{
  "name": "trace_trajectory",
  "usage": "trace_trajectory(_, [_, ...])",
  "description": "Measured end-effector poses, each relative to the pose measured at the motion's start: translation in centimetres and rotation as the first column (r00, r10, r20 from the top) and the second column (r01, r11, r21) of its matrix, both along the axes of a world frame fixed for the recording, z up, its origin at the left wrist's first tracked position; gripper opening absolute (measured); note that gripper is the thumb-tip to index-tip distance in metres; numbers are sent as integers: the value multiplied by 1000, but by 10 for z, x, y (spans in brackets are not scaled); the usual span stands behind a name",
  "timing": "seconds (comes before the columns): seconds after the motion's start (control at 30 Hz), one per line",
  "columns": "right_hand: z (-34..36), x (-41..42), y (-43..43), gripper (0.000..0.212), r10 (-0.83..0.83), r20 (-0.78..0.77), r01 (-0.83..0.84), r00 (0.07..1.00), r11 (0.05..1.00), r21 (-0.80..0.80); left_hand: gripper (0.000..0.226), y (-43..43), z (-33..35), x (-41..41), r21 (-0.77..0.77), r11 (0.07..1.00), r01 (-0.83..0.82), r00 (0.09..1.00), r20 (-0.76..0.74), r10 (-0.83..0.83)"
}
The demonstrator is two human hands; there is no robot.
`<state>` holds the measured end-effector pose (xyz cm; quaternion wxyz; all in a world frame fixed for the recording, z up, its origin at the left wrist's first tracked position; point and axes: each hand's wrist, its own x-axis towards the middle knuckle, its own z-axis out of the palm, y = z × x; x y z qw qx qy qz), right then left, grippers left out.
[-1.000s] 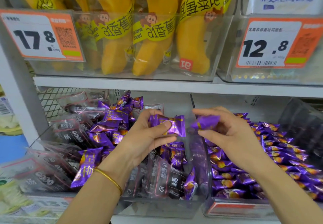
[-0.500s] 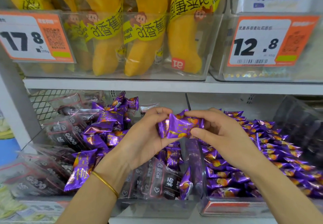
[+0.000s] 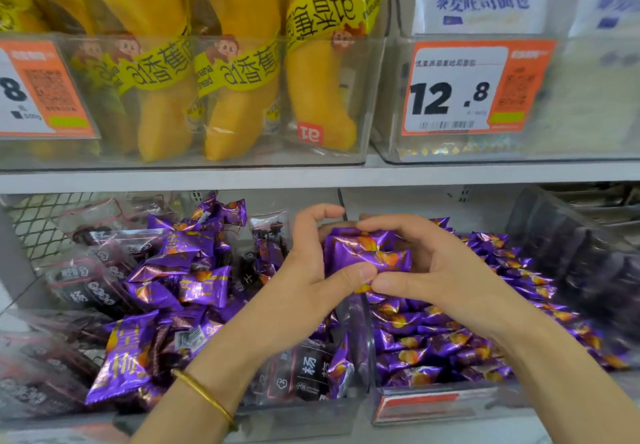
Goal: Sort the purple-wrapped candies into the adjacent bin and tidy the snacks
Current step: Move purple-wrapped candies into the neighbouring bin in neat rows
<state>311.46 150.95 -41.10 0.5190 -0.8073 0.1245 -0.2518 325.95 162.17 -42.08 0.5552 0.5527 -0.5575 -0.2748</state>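
Both hands meet at the centre of the frame, above the clear wall that divides the two bins on the lower shelf. The left hand (image 3: 308,270) and the right hand (image 3: 429,270) together cup a small bunch of purple candies (image 3: 363,251); each grip is closed on that bunch, thumbs pressed against its lower edge and fingers curled over the top. How many pieces are in the bunch cannot be told.

The left bin (image 3: 298,419), in the lower left of the frame, holds a mixed heap: more purple-wrapped candies (image 3: 131,350) lie among dark packets (image 3: 304,371) in clear wrap. The right bin (image 3: 433,405), lower right, already holds a fairly even layer of purple pieces only.

The step in hand looks like carrying the bunch over the divider into the right bin. To do it well, the slippery foil should probably be kept squeezed from both sides until the hands are fully past the wall, then lowered close to the layer before opening, so nothing bounces back or over the front lip. Laying the pieces flat, in line with the rows there, would spare later tidying. Plenty of purple remains on the left, so the sorting seems far from finished.
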Motion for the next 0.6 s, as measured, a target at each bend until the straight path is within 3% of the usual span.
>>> trace_trajectory(0.1, [2,-15,-5,52,-5,81,-7,997,990,144,51,-11,2,-12,-57,998,-16,1000,-4,16])
trace_trajectory(0.2, [-2,-31,-14,44,-64,116,43,991,984,172,52,-25,-1,-23,-39,998,-39,998,54,41])
trace_trajectory(0.37, [-5,-70,-45,40,-267,104,239,958,946,219,45,-47,-4,-43,-4,992,-126,934,336,120])
trace_trajectory(0.47, [-8,-111,-82,43,-420,32,411,907,899,151,37,-57,-11,-40,-76,967,-242,860,446,250])
trace_trajectory(0.53, [-16,-132,-101,51,-429,-86,435,899,897,70,33,-62,-16,-38,-122,952,-279,828,471,304])
trace_trajectory(0.6, [-28,-138,-111,44,-399,-197,410,895,912,14,31,-65,-19,-38,-136,943,-305,828,451,333])
